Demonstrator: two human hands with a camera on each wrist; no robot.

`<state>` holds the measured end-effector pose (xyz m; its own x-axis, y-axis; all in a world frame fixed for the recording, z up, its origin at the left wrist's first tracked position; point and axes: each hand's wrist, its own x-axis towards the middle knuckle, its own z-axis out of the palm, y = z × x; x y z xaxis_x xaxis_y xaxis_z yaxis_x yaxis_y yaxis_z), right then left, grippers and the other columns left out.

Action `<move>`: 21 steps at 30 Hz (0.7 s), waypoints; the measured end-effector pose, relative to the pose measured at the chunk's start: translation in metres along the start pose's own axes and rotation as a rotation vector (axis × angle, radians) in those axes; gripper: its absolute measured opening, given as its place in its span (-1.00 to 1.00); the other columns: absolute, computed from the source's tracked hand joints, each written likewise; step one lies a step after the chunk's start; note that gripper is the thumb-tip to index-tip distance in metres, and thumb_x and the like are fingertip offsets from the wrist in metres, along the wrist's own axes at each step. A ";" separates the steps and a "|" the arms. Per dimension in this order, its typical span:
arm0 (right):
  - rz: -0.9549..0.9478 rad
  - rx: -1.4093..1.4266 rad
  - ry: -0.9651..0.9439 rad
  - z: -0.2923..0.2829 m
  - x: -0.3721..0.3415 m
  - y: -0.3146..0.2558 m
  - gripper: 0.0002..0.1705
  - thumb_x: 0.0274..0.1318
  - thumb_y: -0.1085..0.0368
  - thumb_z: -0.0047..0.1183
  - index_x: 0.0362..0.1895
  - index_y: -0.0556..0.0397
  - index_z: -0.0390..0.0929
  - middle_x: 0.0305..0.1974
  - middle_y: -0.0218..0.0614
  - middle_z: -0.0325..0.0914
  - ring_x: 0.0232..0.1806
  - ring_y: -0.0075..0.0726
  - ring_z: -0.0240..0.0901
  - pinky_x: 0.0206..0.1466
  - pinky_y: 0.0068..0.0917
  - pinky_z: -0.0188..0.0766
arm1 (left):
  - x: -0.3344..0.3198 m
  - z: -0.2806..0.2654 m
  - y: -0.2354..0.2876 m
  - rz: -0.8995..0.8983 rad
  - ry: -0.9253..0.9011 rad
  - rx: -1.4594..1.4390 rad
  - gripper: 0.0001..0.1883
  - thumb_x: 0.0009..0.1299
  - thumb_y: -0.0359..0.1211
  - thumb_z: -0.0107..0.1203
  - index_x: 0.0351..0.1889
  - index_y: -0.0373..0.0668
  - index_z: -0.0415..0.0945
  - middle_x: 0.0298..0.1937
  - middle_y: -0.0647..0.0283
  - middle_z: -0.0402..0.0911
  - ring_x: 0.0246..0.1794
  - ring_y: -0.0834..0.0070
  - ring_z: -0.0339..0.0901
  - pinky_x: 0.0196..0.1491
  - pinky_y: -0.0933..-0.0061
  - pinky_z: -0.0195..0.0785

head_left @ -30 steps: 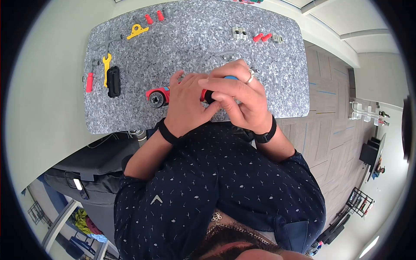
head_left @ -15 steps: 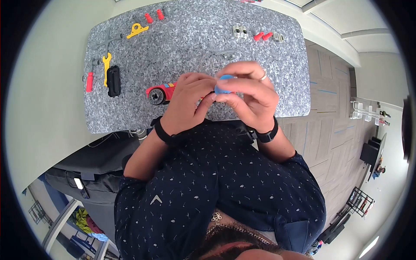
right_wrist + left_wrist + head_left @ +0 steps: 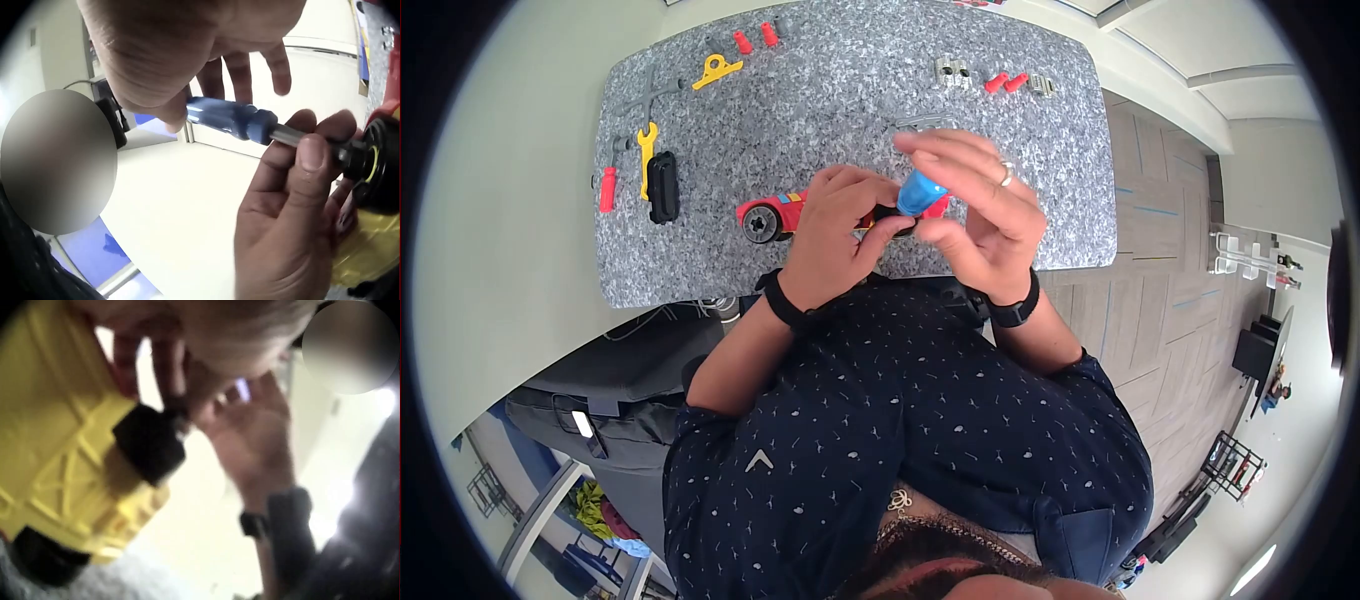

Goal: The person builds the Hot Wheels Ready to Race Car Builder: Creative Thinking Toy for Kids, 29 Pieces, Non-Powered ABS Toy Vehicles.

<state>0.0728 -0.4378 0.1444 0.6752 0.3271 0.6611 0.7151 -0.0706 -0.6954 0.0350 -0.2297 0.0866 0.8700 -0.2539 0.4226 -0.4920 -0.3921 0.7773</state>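
Observation:
A red toy car [image 3: 785,208] with grey-and-black wheels is at the table's near edge, its yellow underside [image 3: 56,419] showing in the left wrist view. A screwdriver with a blue handle [image 3: 222,117] and metal shaft points at a black wheel [image 3: 382,164]. My left hand [image 3: 828,235] lies over the car, thumb and fingers pinching the shaft close to the wheel. Around the blue handle, my right hand [image 3: 1000,225] has its fingers extended and its thumb spread away. In the right wrist view its fingers reach past the handle's end.
On the table's left lie a yellow wrench [image 3: 646,160], black part [image 3: 662,188], red-handled tool [image 3: 607,190], grey cross-shaped tool [image 3: 650,103] and yellow piece [image 3: 716,72]. Farther back are red pieces [image 3: 743,43]. Grey parts [image 3: 952,75] and red pieces [image 3: 1005,86] lie back right.
The right hand's fingers have loosened and spread from the blue handle, which now tilts and shows more of its length. My left hand has shifted little during the last half second.

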 end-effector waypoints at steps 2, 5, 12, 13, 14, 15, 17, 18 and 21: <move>0.090 0.160 -0.010 0.003 -0.006 -0.002 -0.56 0.19 0.33 0.60 0.17 0.08 0.88 0.22 -0.04 0.84 0.16 -0.13 0.83 0.07 -0.35 0.75 | 0.000 -0.002 -0.001 0.005 -0.031 0.035 -0.78 0.47 -0.33 0.42 0.02 -0.13 0.72 0.02 0.28 0.79 0.13 0.22 0.68 0.35 0.08 0.29; 0.078 0.095 -0.012 0.001 -0.007 -0.001 -0.58 0.24 0.36 0.57 0.18 0.09 0.87 0.23 -0.02 0.83 0.22 -0.05 0.82 0.11 -0.27 0.77 | 0.002 -0.004 0.000 0.055 -0.050 0.033 -0.78 0.48 -0.33 0.41 0.03 -0.12 0.72 0.06 0.28 0.80 0.13 0.21 0.68 0.37 0.05 0.29; -0.001 0.247 -0.053 0.004 -0.002 0.002 -0.58 0.22 0.41 0.56 0.18 0.08 0.88 0.26 0.03 0.80 0.16 -0.07 0.81 0.18 -0.20 0.75 | 0.000 -0.001 -0.001 0.062 -0.001 0.025 -0.73 0.49 -0.33 0.40 0.12 -0.11 0.72 0.10 0.29 0.80 0.19 0.23 0.69 0.49 -0.02 0.25; -0.014 0.163 -0.045 0.002 -0.002 0.002 -0.57 0.23 0.41 0.56 0.19 0.08 0.88 0.27 0.03 0.79 0.15 -0.08 0.81 0.19 -0.20 0.75 | 0.000 -0.001 -0.001 0.067 -0.007 0.028 -0.72 0.49 -0.34 0.40 0.13 -0.10 0.72 0.11 0.29 0.80 0.19 0.23 0.69 0.51 -0.03 0.25; -0.027 0.081 -0.036 0.000 -0.003 0.002 -0.57 0.23 0.41 0.56 0.20 0.07 0.88 0.27 0.04 0.78 0.13 -0.09 0.80 0.20 -0.20 0.74 | 0.000 -0.002 -0.001 0.071 -0.015 0.032 -0.70 0.49 -0.34 0.41 0.15 -0.09 0.72 0.11 0.29 0.80 0.19 0.24 0.69 0.52 -0.04 0.25; -0.041 -0.002 -0.027 -0.001 -0.003 0.002 -0.56 0.23 0.41 0.56 0.21 0.07 0.88 0.28 0.04 0.77 0.12 -0.10 0.80 0.21 -0.20 0.73 | -0.001 -0.001 0.000 0.063 -0.010 0.008 -0.70 0.49 -0.35 0.40 0.16 -0.09 0.72 0.10 0.29 0.80 0.18 0.24 0.69 0.53 -0.06 0.25; -0.045 0.039 0.009 0.003 0.001 0.001 -0.54 0.23 0.42 0.56 0.23 0.06 0.88 0.29 0.00 0.76 0.11 -0.12 0.80 0.17 -0.23 0.73 | -0.001 -0.001 0.002 0.048 0.004 -0.038 -0.68 0.50 -0.36 0.39 0.19 -0.09 0.71 0.10 0.29 0.80 0.16 0.25 0.70 0.54 -0.10 0.25; -0.047 0.062 0.025 0.005 0.002 0.000 -0.53 0.23 0.43 0.55 0.24 0.05 0.88 0.29 -0.02 0.75 0.11 -0.14 0.80 0.15 -0.25 0.72 | 0.000 -0.001 0.002 0.040 0.016 -0.034 -0.68 0.50 -0.36 0.39 0.20 -0.10 0.71 0.09 0.28 0.80 0.14 0.25 0.71 0.54 -0.11 0.25; 0.040 0.155 -0.059 0.002 -0.005 -0.002 -0.56 0.28 0.45 0.49 0.25 0.06 0.87 0.32 -0.02 0.73 0.10 -0.19 0.77 0.17 -0.27 0.69 | -0.001 0.000 -0.001 0.026 0.020 -0.019 -0.67 0.51 -0.35 0.39 0.21 -0.11 0.71 0.05 0.28 0.78 0.09 0.23 0.72 0.54 -0.14 0.24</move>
<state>0.0674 -0.4379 0.1421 0.6873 0.3818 0.6179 0.6488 0.0599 -0.7586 0.0346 -0.2289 0.0859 0.8577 -0.2454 0.4518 -0.5136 -0.3684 0.7749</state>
